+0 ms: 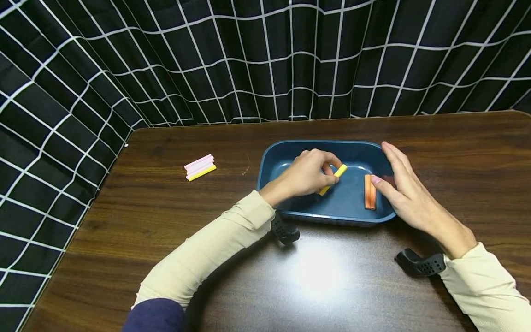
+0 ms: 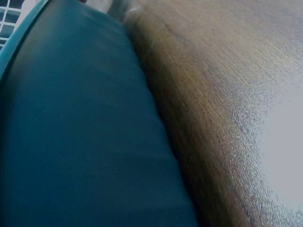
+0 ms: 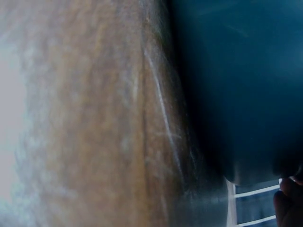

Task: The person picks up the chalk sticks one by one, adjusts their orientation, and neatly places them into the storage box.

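Note:
My left hand (image 1: 310, 173) reaches over a blue rectangular tub (image 1: 327, 216) in the head view. Its thumb and fingers pinch a slim yellow stick (image 1: 341, 171), held slanted. Over the tub's right end is my right hand (image 1: 408, 196), its fingers extended along the rim and the thumb pointing inward. That thumb's tip is at the upper end of two orange sticks (image 1: 370, 193), which lie side by side on the tub floor. Whether the thumb touches them I cannot tell. The tub's outer wall (image 2: 90, 123) fills much of the left wrist view, and the wall (image 3: 241, 90) appears in the right.
To the left of the tub, several pink sticks (image 1: 199, 165) and a yellow stick (image 1: 202, 173) lie together on the brown wooden table (image 1: 145, 212). A black curtain (image 1: 249, 60) with white grid lines hangs behind and to the left. Glare marks the table's front.

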A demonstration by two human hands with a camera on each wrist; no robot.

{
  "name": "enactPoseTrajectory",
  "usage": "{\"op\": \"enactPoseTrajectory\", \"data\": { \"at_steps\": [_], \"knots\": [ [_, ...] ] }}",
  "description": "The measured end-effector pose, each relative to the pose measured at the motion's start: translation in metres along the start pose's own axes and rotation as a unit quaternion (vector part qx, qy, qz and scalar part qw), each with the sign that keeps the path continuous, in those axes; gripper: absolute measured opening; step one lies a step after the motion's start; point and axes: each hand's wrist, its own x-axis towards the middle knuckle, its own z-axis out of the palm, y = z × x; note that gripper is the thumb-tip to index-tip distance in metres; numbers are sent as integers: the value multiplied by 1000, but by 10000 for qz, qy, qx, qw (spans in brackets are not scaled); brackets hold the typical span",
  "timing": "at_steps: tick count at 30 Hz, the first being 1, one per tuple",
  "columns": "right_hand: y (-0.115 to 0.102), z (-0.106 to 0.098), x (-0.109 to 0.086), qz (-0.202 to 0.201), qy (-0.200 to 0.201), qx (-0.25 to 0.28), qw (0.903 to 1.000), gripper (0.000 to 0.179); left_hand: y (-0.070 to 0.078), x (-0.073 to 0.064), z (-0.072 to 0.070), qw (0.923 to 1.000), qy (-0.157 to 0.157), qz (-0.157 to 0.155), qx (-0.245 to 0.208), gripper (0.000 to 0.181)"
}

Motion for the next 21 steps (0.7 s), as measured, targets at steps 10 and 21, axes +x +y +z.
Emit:
{"op": "enactPoseTrajectory", "data": {
  "at_steps": [10, 21],
  "knots": [
    [2, 1, 0, 56, -79, 46, 9999, 69, 1, 8, 8, 9998, -25, 19, -180, 33],
    [2, 1, 0, -53, -75, 5, 10000, 67, 3, 17, 18, 9990, 15, -167, -404, 38]
  ]
}}
